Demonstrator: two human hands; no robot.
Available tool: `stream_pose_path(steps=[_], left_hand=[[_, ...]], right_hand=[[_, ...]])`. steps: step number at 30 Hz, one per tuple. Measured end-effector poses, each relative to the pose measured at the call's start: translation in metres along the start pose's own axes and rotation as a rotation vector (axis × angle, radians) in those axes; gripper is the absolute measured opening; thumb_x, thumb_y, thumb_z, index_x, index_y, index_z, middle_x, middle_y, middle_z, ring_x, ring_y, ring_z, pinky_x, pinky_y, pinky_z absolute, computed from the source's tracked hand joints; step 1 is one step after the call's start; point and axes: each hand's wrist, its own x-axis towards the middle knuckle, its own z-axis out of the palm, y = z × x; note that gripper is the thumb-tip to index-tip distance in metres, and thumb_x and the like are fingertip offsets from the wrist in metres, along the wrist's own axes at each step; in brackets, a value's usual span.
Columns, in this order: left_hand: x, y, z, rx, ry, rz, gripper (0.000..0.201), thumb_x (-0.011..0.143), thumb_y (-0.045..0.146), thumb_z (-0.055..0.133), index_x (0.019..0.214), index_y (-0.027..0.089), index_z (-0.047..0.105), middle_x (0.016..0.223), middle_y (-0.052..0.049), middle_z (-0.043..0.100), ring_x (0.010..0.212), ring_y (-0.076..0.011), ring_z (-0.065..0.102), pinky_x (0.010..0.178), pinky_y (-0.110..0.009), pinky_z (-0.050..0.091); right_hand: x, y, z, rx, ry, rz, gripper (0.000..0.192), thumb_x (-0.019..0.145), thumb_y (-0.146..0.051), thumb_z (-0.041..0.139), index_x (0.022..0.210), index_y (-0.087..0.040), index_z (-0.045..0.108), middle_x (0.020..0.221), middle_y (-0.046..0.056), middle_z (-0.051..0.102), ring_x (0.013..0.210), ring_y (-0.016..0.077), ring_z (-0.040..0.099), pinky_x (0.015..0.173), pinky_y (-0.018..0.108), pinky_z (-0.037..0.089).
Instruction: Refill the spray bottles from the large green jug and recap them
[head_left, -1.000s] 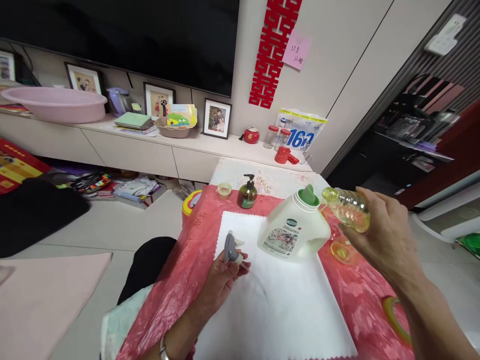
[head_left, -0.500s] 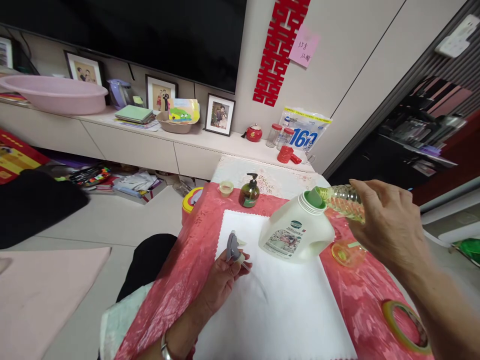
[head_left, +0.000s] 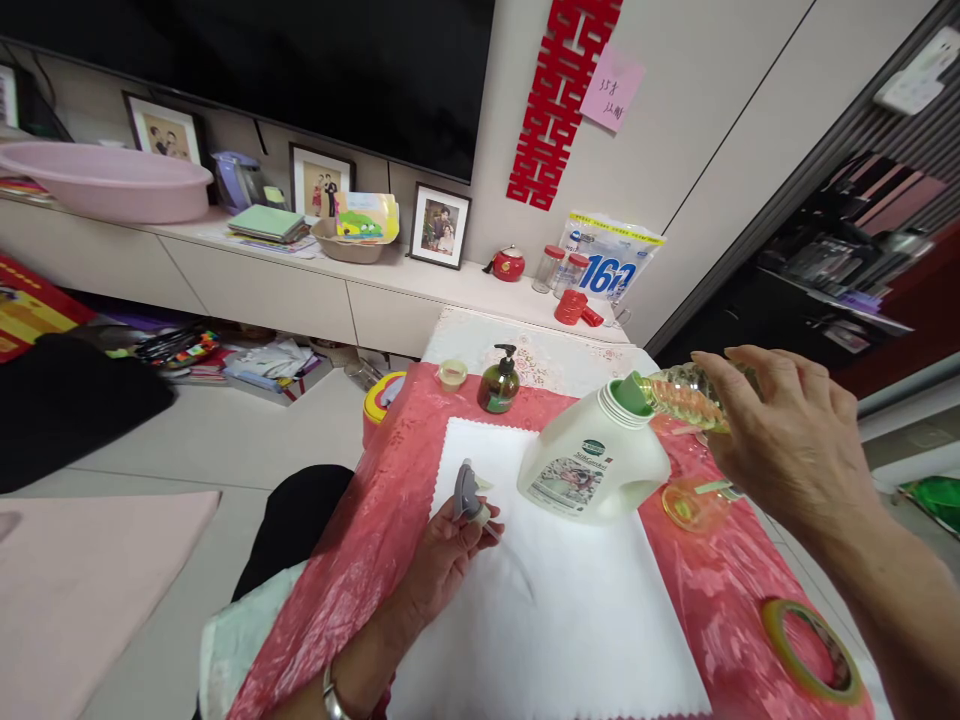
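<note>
A grey spray head (head_left: 469,497) is pinched in the left hand (head_left: 444,556), unmoved since a second ago. Just right of it stands the white jug (head_left: 592,458). The clear bottle (head_left: 684,396) — gripped closed in the right hand (head_left: 787,440) — has been tipped further, its mouth now meeting the jug's green funnel (head_left: 628,393); pouring appears under way.

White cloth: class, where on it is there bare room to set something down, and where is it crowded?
Bare: the white cloth near edge, below the left hand and jug. Crowded: far right, around jug, right hand with bottle.
</note>
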Motion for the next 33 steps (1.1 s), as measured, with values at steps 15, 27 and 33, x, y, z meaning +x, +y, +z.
stream_pose_path(steps=[15, 27, 33], left_hand=[[0.000, -0.001, -0.002, -0.001, -0.016, 0.000, 0.033, 0.076, 0.030, 0.087, 0.104, 0.021, 0.073, 0.103, -0.007, 0.075, 0.088, -0.0191, 0.073, 0.084, -0.033, 0.055], [-0.001, 0.001, -0.001, -0.005, -0.021, -0.002, 0.032, 0.076, 0.030, 0.087, 0.104, 0.021, 0.072, 0.103, -0.007, 0.076, 0.089, -0.0187, 0.073, 0.083, -0.032, 0.054], [-0.001, 0.001, 0.000, 0.017, -0.009, 0.001, 0.036, 0.073, 0.034, 0.089, 0.103, 0.021, 0.073, 0.102, -0.006, 0.076, 0.088, -0.0178, 0.073, 0.083, -0.031, 0.055]], right_hand=[[0.002, 0.004, -0.003, -0.015, -0.008, -0.033, 0.056, 0.083, -0.018, 0.059, 0.138, -0.025, 0.058, 0.137, 0.006, 0.048, 0.125, 0.0276, 0.043, 0.088, 0.039, 0.041], [0.009, 0.007, -0.010, -0.064, -0.035, -0.063, 0.052, 0.087, -0.018, 0.065, 0.139, -0.027, 0.059, 0.138, 0.004, 0.047, 0.126, 0.0261, 0.042, 0.088, 0.036, 0.040], [0.013, 0.009, -0.012, -0.041, -0.016, -0.106, 0.051, 0.087, -0.014, 0.061, 0.137, -0.025, 0.059, 0.137, 0.007, 0.048, 0.128, 0.0269, 0.041, 0.088, 0.035, 0.037]])
